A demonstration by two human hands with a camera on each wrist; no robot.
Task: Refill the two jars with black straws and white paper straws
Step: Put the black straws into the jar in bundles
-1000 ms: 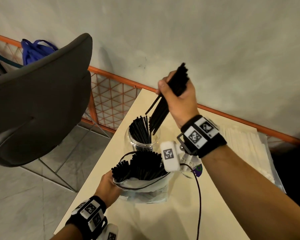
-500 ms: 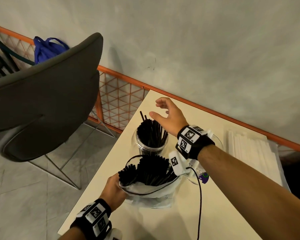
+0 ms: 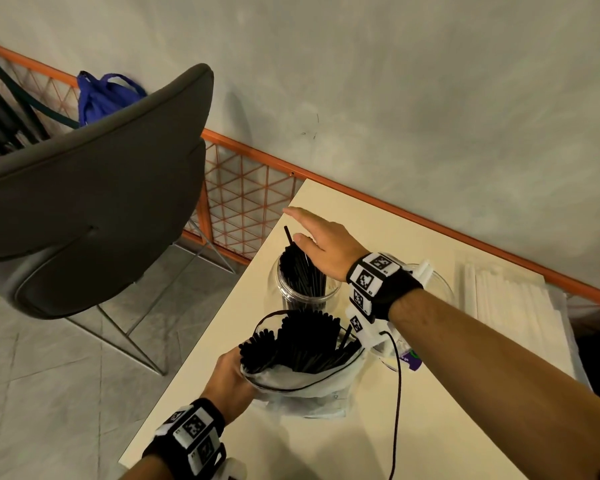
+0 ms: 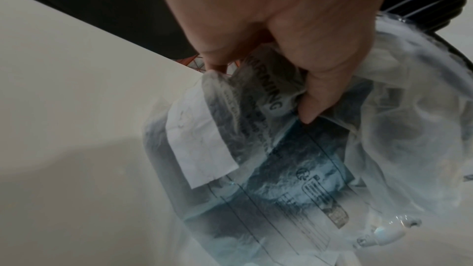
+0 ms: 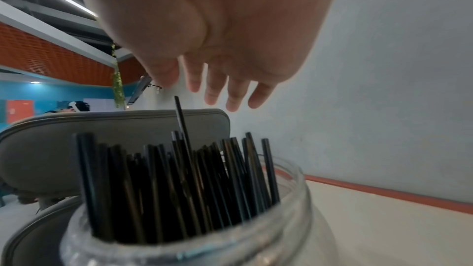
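The right hand (image 3: 321,242) hangs flat and spread above the jar (image 3: 303,292) in the middle of the head view, fingers straight and slightly apart, holding nothing. From the right wrist view the fingertips (image 5: 231,101) point out past the jar's mouth, with the palm over the black straws (image 5: 179,185) standing in the glass; one straw (image 5: 182,122) sticks up higher than the rest, its tip close under the fingers, though I cannot tell whether it touches them. The jar (image 5: 294,209) is well filled, the straws leaning a little to each side. Lower in the head view the left hand (image 3: 232,379) grips the bag (image 3: 302,389) by its side, and a thick bundle of black straws (image 3: 305,341) pokes out of the bag's open top, just below the jar. The left wrist view shows the thumb (image 4: 314,100) and curled fingers pinching crumpled clear plastic (image 4: 281,149) with printed warning text, the bag resting on the pale table (image 4: 64,108). At the right edge of the head view a stack of white straws (image 3: 506,299) lies flat on the table (image 3: 326,452), well apart from both hands. A second jar (image 3: 440,289) sits mostly hidden behind the right wrist. A grey chair (image 3: 94,202) fills the upper left.
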